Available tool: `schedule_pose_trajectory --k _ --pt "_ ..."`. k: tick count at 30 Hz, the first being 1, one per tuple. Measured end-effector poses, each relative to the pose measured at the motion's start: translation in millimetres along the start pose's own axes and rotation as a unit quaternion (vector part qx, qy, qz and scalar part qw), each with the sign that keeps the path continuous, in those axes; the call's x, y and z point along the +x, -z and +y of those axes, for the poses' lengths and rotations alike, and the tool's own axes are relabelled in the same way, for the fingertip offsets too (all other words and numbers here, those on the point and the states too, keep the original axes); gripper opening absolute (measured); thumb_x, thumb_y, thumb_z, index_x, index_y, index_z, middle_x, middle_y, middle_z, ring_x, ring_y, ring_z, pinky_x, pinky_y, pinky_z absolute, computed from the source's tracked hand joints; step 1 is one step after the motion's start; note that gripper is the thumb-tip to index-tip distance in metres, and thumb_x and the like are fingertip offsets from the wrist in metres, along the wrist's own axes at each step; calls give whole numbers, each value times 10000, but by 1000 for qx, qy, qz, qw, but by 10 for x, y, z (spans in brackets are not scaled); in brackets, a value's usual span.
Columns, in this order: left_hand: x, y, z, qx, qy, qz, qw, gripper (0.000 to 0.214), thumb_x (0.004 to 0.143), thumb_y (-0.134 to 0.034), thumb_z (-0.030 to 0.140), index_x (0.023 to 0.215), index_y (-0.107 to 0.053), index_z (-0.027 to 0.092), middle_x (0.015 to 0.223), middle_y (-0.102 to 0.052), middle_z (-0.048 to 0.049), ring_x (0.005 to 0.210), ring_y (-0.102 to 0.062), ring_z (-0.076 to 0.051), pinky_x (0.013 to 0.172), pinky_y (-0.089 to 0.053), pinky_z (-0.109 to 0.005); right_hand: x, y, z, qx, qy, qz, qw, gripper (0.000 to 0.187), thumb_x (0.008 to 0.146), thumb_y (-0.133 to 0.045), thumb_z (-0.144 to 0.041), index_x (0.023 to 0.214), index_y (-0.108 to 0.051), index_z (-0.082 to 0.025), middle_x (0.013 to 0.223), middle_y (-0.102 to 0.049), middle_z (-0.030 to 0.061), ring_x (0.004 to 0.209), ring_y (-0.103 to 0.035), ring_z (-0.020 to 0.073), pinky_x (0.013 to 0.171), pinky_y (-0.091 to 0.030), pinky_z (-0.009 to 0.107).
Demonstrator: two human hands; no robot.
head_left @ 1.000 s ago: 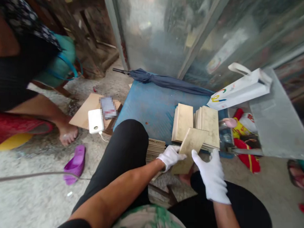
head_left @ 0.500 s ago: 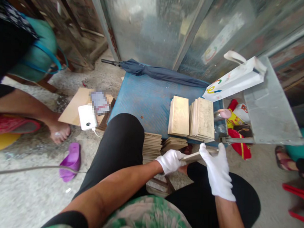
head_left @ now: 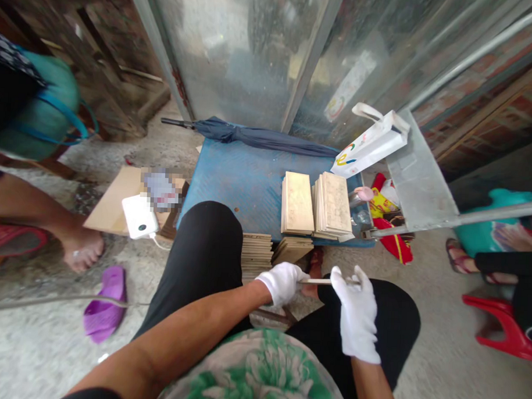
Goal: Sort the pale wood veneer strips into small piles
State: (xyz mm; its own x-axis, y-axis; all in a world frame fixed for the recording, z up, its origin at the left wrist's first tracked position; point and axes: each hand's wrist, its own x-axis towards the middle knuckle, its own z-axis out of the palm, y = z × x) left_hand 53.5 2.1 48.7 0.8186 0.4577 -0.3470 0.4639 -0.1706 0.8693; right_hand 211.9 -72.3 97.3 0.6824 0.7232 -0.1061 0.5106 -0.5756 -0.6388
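Note:
My left hand (head_left: pixel 283 283), in a white glove, is closed on the left end of a thin, pale wooden board (head_left: pixel 316 281). Gloved in white too, my right hand (head_left: pixel 356 313) grips the board's other end with thumb and fingers. The board is seen nearly edge-on above my lap. Just beyond it, two stacks of similar boards, a left stack (head_left: pixel 298 203) and a right stack (head_left: pixel 333 202), stand on a blue table (head_left: pixel 232 181). Below the table edge are more boards (head_left: pixel 256 250) in piles, partly hidden by my knee.
A folded umbrella (head_left: pixel 268 138) lies along the table's back edge, near a white paper bag (head_left: pixel 370 146). At left, a white power bank (head_left: pixel 140 216) rests on cardboard (head_left: pixel 109 200). A purple slipper (head_left: pixel 106 304) is on the floor. Other people sit at both sides.
The board has turned from tilted to nearly level and edge-on, held between both hands. My right hand has come lower and left in view. The whole view has shifted toward the right.

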Motion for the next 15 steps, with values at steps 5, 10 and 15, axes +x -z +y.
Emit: schedule_pose_trajectory --k 5,10,15 --pt "-186 46 150 158 79 -62 982 381 744 -596 219 1107 -695 162 1043 -716 -152 951 -675 -313 803 -501 -348 -267 -131 0 10 13 33 999 835 653 -673 -623 1295 -508 -115 1174 -596 158 1039 -600 284 903 -512 400" --pt "-410 20 160 188 141 -96 967 459 747 -595 425 1079 -688 122 1043 -700 -218 958 -673 -369 776 -522 -414 -389 -304 -24 -58 123 66 988 827 627 -702 -609 1237 -558 -70 1198 -565 204 1140 -525 329 1013 -423 454" --pt "-466 71 117 190 117 -114 968 452 768 -563 422 1088 -695 132 1069 -703 -199 971 -673 -343 789 -514 -378 -407 -410 84 -90 171 63 979 819 662 -681 -606 1224 -550 -25 1144 -577 212 1113 -521 326 1006 -416 442"
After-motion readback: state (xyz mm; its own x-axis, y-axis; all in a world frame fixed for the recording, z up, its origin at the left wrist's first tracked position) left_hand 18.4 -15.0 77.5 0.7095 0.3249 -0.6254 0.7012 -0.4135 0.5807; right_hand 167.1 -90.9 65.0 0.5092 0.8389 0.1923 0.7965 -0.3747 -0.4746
